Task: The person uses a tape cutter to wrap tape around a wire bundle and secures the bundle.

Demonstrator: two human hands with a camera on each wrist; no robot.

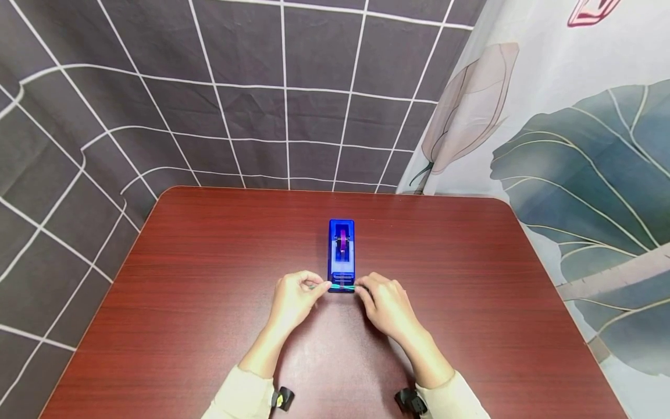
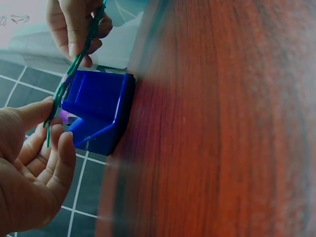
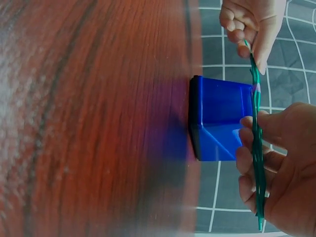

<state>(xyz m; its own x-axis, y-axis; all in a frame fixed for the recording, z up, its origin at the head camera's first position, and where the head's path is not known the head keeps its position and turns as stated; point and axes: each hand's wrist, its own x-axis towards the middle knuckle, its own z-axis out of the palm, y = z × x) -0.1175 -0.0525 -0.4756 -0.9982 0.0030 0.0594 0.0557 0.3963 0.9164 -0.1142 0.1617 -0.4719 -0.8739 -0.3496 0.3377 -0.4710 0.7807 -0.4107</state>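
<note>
A bundle of thin green strands [image 3: 258, 163] stretches between both hands, close to the near end of a blue tape dispenser [image 1: 342, 265]. My left hand [image 1: 295, 297] pinches one end between thumb and fingers. The other end is held by my right hand [image 1: 387, 302], thumb and fingertips on it and its tail running over the palm. A small patch of purple tape [image 3: 256, 88] shows on the bundle between the hands. Inside the dispenser sits a roll of purple tape [image 1: 342, 240]. The dispenser's cutting edge lies just behind the bundle.
The dispenser stands on a reddish-brown wooden table [image 1: 209, 256]. Behind it hangs a dark grey cloth [image 1: 251, 110] with a white grid. To the right is a white curtain [image 1: 471, 169] with large leaf prints. Black straps circle both wrists.
</note>
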